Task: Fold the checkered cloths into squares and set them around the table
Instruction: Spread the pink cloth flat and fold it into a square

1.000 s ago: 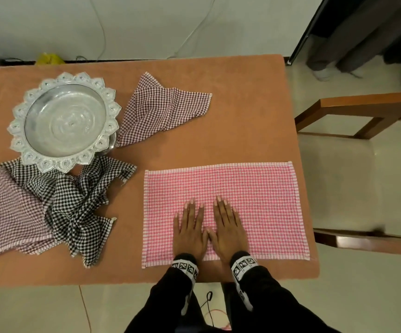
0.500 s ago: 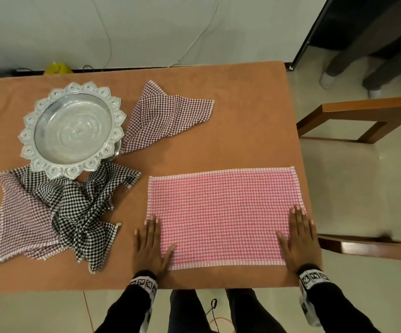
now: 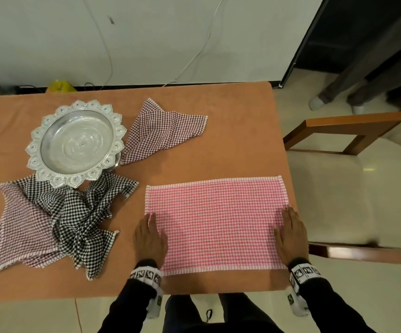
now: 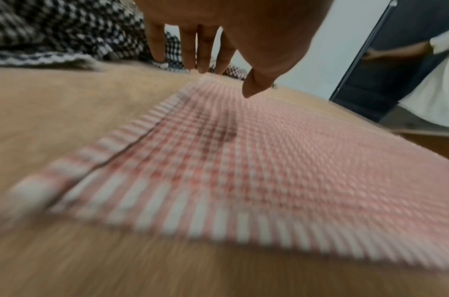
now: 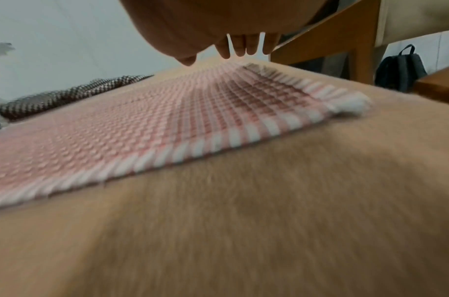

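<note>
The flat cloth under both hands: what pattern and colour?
Pink-and-white check on the cloth; clearest in the head view.

Woven pink cloth (image 3: pixel 215 224); shiny embossed metal tray (image 3: pixel 75 143); fuzzy matt table (image 3: pixel 230 150).

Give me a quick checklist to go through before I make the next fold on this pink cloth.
1. Pink cloth lies flat, no wrinkles: ok.
2. Left hand at the cloth's left edge, fingers straight: ok.
3. Right hand at the right edge, fingers straight: ok.
4. Cloth fully on the table: cannot tell; its right edge runs very close to the table edge.
5. Room to fold: ok; the black checkered cloth and the silver tray sit apart to the left.
6. Layers underneath lined up: cannot tell; only the top layer shows.
</note>
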### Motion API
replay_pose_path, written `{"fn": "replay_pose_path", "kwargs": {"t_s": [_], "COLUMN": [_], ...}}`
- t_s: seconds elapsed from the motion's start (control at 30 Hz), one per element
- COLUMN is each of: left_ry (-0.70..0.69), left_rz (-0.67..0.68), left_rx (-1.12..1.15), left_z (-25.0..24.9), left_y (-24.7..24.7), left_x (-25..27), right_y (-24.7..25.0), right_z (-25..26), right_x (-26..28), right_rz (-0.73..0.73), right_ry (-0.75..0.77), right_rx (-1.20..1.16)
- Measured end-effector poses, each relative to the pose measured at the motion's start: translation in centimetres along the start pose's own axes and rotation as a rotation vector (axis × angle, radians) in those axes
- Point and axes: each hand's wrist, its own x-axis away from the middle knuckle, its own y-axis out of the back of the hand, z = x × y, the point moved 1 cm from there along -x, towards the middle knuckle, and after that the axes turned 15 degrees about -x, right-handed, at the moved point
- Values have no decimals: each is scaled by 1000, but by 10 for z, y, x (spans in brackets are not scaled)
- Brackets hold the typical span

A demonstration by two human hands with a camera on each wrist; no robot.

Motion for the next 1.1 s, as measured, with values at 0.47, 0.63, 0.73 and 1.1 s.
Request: {"fn": "replay_pose_path", "kwargs": {"t_s": [0.47, 0.63, 0.73, 1.1], "left_ry": [-69, -46, -34, 88], "left_rz": [49, 39, 34, -42], "left_rx": [-198, -264, -184, 303], "left_z": [-13, 1, 7, 48], "left_y": [48, 49, 58, 88], "left_x": [-135, -149, -153, -72], "right_y": [46, 47, 49, 104], "right_z": [52, 51, 52, 37], "right_x": [-157, -167, -167, -97], "right_rz": [124, 135, 134, -87], "right_ry": [135, 104, 30, 34], "right_rx": [219, 311, 283, -149]}}
